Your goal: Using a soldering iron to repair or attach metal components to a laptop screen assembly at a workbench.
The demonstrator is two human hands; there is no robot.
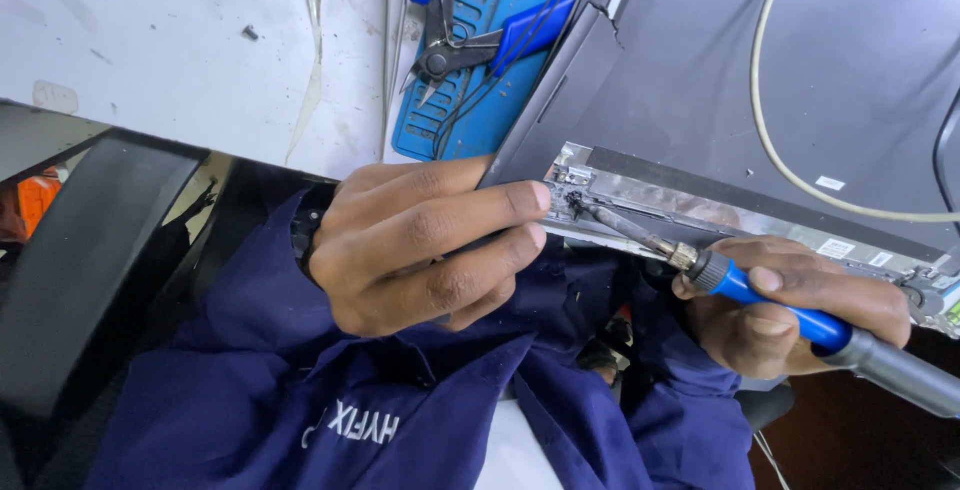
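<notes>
- Fingers (520,200) of left hand (420,250): pressed together on the edge of the grey laptop lid (720,80), beside its metal hinge strip (700,212).
- Right hand (790,305): fingers clamped round blue-handled soldering iron (770,300); tip touching the hinge corner.
- Blue-handled cutters (470,45): on blue mat (500,100), on white desk (170,50).
- Cream cable (770,140): crossing the lid.
- Navy sleeve (300,390): below.

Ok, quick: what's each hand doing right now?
Left hand: closed, gripping the corner of the laptop lid.
Right hand: closed on the soldering iron.
</notes>
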